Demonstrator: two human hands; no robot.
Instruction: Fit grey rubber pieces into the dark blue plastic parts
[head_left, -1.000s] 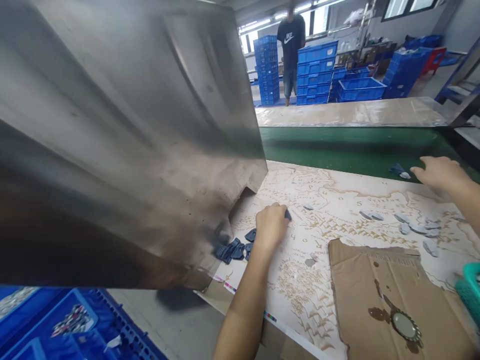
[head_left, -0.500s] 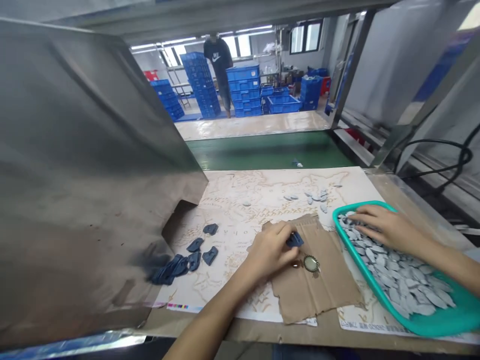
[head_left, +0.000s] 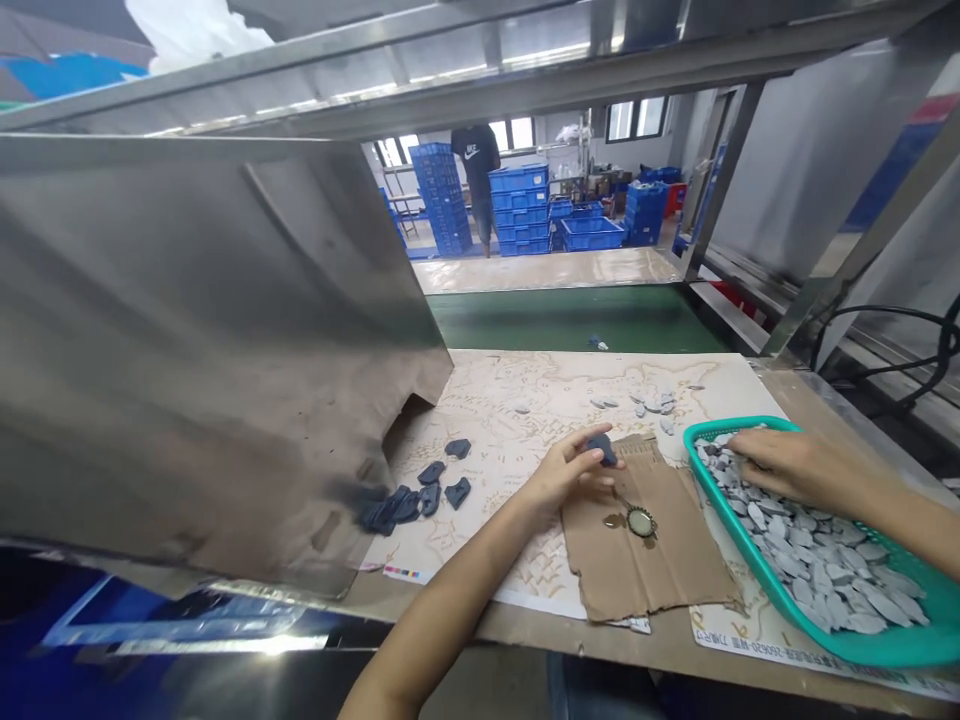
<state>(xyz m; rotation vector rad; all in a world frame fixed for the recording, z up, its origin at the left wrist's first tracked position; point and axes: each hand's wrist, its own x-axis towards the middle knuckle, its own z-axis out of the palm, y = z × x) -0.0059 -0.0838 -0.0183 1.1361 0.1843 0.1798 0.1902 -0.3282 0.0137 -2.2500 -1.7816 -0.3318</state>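
Observation:
My left hand (head_left: 564, 476) is raised over the torn cardboard piece (head_left: 667, 580), its fingers pinching a small dark blue plastic part (head_left: 601, 449). On the cardboard lies a round metal bottle cap (head_left: 641, 521) with a crimped edge, beside wet stains. My right hand (head_left: 799, 468) reaches into a green basket (head_left: 765, 590) of grey leaf-shaped pieces (head_left: 817, 570). Its fingers are curled together, the tips hidden among the pieces. To the left, several more dark blue parts (head_left: 430, 498) lie scattered and heaped by the metal panel.
A large sheet-metal panel (head_left: 225, 360) stands on the left. Loose grey pieces (head_left: 654, 404) lie on the map-printed sheet (head_left: 502, 440). Behind runs a green belt (head_left: 540, 320) carrying a small item. Farther back, a person (head_left: 476, 170) stands among stacked blue crates (head_left: 519, 210).
My left hand carried the dark blue part right from near the heap to above the cardboard. My right hand went from near the belt into the basket, its fingers now curled.

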